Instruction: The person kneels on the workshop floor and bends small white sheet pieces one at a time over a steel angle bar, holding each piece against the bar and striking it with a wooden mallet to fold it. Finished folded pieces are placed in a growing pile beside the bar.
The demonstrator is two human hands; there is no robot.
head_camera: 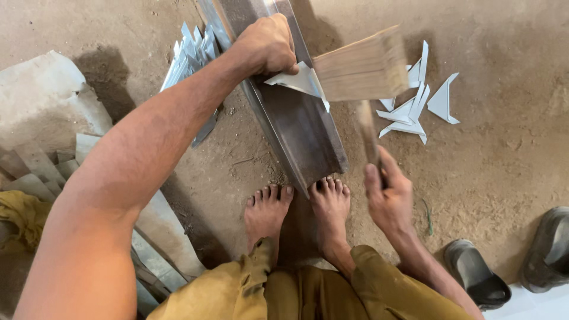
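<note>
My left hand (267,46) presses a folded piece of shiny sheet metal (299,80) onto a dark steel beam (302,130) that lies on the dirt floor. Gripped in my right hand (388,198) is the handle of a wooden mallet, whose blurred head (361,68) hovers right over the sheet piece. My bare feet (296,210) rest at the near end of the beam.
Several bent sheet pieces (415,106) lie to the right of the beam, and a stack of flat pieces (189,56) lies to its left. Long metal strips (157,237) sit at lower left. Dark sandals (510,266) are at lower right.
</note>
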